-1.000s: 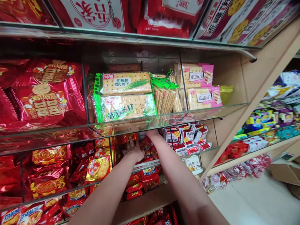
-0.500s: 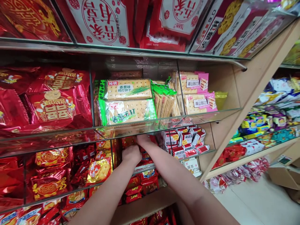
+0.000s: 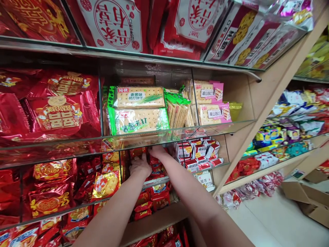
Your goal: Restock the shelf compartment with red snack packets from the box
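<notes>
My left hand (image 3: 140, 166) reaches into a lower shelf compartment, its fingers spread over red packets (image 3: 137, 151). Beside it on the right, my right hand (image 3: 157, 151) reaches deeper under the glass shelf edge; its fingers are mostly hidden there. Small red packets (image 3: 156, 168) lie below and between the hands. Right of my right forearm are red and white wrapped snacks (image 3: 200, 151). Gold and red cracker packets (image 3: 107, 181) sit in the compartment on the left.
Green cracker packs (image 3: 140, 120) stand on the glass shelf above the hands. An open cardboard box (image 3: 159, 219) with red packets is under my forearms. A wooden side panel (image 3: 246, 144) rises at right, and cut cardboard (image 3: 305, 202) lies on the floor.
My left hand has opened from a more closed shape, its fingers now spread over the packets. The view has shifted slightly, showing more of the right side.
</notes>
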Action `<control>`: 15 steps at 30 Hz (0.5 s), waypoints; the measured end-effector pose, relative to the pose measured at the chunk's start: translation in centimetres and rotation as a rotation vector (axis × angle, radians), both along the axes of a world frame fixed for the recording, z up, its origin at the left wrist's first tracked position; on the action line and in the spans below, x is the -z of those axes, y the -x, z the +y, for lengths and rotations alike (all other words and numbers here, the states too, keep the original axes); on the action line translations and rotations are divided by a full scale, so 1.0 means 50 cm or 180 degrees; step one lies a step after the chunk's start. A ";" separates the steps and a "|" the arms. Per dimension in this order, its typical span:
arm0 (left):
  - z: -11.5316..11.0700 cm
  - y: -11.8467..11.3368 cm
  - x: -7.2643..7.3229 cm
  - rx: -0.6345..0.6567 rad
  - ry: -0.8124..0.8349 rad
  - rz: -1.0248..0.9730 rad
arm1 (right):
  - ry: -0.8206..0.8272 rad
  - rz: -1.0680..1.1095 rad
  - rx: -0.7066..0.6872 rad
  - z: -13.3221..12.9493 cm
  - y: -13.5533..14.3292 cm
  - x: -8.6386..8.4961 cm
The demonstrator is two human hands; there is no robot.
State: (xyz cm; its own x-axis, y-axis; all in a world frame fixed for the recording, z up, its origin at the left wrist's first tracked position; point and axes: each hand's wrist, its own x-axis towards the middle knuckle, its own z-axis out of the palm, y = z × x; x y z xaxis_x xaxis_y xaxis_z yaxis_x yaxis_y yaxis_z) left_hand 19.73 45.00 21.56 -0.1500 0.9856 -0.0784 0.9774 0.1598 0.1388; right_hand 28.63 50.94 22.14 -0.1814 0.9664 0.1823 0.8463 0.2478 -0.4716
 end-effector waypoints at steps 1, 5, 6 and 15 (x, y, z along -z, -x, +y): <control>0.001 0.001 0.002 -0.0007 -0.0017 -0.0021 | 0.0041 -0.0013 -0.0065 0.000 0.001 0.003; 0.004 0.001 0.006 -0.0076 -0.0173 -0.0087 | 0.0194 -0.0114 -0.0220 0.003 0.006 0.017; 0.004 0.001 0.007 -0.0112 -0.0213 -0.0103 | 0.0215 -0.0148 -0.0215 0.004 0.007 0.019; 0.010 0.001 0.012 -0.0195 -0.0321 -0.0242 | 0.0190 -0.0352 0.0053 0.009 0.014 0.015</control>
